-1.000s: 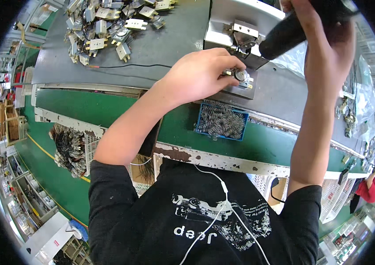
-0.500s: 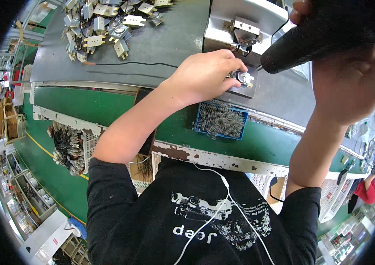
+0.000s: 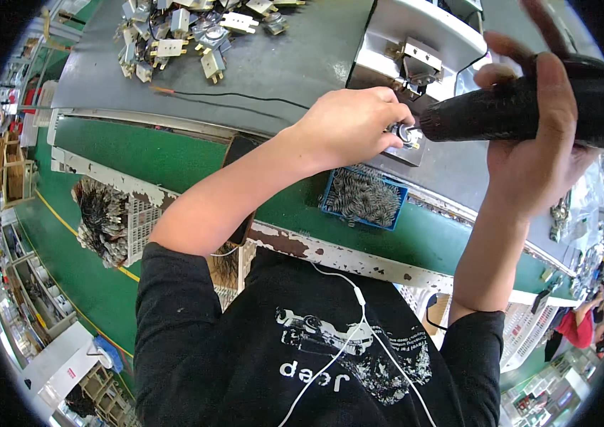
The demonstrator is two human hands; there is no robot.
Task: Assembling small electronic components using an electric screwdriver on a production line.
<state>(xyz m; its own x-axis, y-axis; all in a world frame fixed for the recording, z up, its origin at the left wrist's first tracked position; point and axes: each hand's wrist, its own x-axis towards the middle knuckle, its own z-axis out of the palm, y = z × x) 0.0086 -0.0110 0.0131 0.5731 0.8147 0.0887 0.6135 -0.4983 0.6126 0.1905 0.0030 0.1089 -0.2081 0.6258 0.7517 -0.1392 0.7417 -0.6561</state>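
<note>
Currently the left hand [image 3: 355, 128] pinches a small metal component [image 3: 408, 135] between thumb and fingers, steadying it on a flat metal block [image 3: 414, 154] at the near edge of the grey surface [image 3: 280, 71]. The right hand [image 3: 533, 167] grasps a black cylindrical tool [image 3: 483, 115], its thin tip directed at the component; whether tip and metal touch cannot be told. A bracketed metal fixture [image 3: 421, 65] stands just beyond, and a blue tray [image 3: 401, 206] of coiled springs [image 3: 362, 193] sits nearer the body. Handling estimate: component probably light and stiff, smooth-faced enough to turn under a side load, its protruding tabs perhaps bendable; best held by the casing sides, fingertips clear of the tip. Tool judged rigid and noticeably heavier, so a full wrap around the barrel's middle should balance it better than a fingertip hold.
</note>
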